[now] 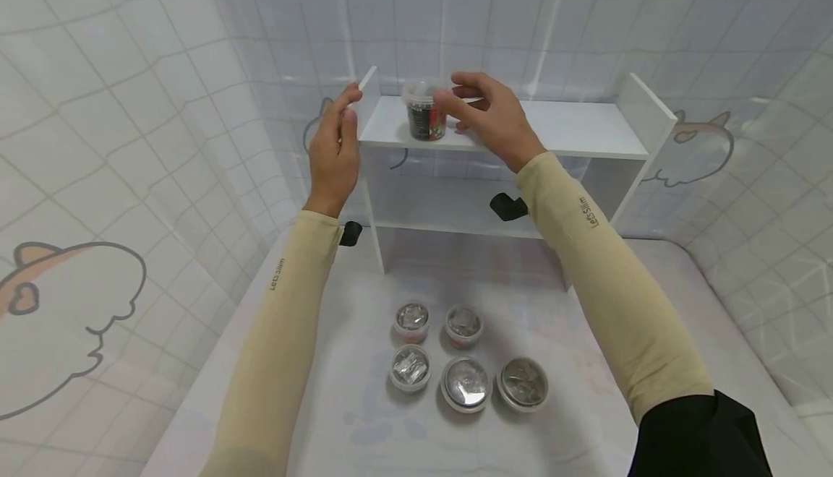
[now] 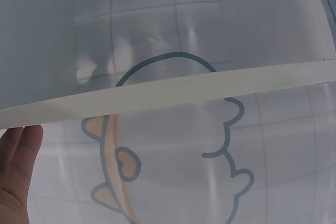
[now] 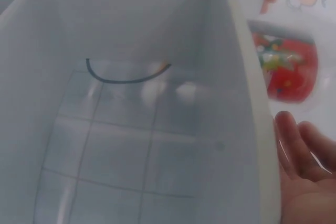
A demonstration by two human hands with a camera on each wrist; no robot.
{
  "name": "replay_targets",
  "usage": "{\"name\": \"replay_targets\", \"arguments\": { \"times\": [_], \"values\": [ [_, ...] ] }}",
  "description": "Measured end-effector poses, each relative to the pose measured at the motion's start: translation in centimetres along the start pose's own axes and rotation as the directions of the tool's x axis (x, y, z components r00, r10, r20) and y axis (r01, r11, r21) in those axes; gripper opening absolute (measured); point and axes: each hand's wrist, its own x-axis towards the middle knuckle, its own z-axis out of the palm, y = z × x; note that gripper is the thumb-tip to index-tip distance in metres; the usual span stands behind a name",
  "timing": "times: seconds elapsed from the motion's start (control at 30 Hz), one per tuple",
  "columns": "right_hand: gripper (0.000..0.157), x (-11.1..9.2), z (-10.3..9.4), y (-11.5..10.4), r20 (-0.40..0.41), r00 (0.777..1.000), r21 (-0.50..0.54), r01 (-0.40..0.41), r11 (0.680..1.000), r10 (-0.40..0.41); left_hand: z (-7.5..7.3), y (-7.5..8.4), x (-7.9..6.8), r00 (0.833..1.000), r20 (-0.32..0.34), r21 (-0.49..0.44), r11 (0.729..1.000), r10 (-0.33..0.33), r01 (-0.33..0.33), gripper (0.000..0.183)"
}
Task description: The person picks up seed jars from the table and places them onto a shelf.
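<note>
The cup [image 1: 426, 117], dark and red with a clear rim, stands upright on the top board of the white shelf [image 1: 579, 126], just left of the right grip [image 1: 494, 112] and to the right of the left grip [image 1: 334, 155]. The right grip's fingers and thumb are apart, the thumb at the cup's right side; the right wrist view shows the fingers loosely spread and not wrapped round the cup, though whether the thumb touches it I cannot tell. The left grip's fingers are nearly straight, fingertips against the edge of the shelf's left panel [image 1: 369, 94], holding nothing. Under both grips runs the lower board [image 1: 449, 206]. Lower again, toward the person, five tubs sit on the white surface [image 1: 573, 426]: two in the row nearer the grips, the left [image 1: 412, 320] and the right [image 1: 464, 325], and three in the farther row, left [image 1: 410, 368], middle [image 1: 466, 384] and right [image 1: 523, 384]. Beige sleeves cover the forearms behind the left grip [image 1: 273, 361] and the right grip. Beyond both grips hangs a sheet [image 1: 488, 22] with a grid pattern.
</note>
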Motion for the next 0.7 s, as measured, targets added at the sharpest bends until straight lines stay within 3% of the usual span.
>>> {"name": "replay_targets", "arguments": {
  "times": [0.4, 0.7],
  "values": [
    [0.065, -2.2, -0.6, -0.4, -0.071, 0.997, 0.012, -0.002, 1.0, 0.003, 0.1, -0.2, 0.0, 1.0, -0.004, -0.007, 1.0, 0.003, -0.003, 0.032],
    [0.06, -3.9, -0.7, -1.8, -0.071, 0.995, -0.027, 0.069, 0.997, -0.071, 0.2, 0.2, 0.1, 1.0, -0.003, -0.008, 1.0, -0.001, 0.001, 0.032]
  ]
}}
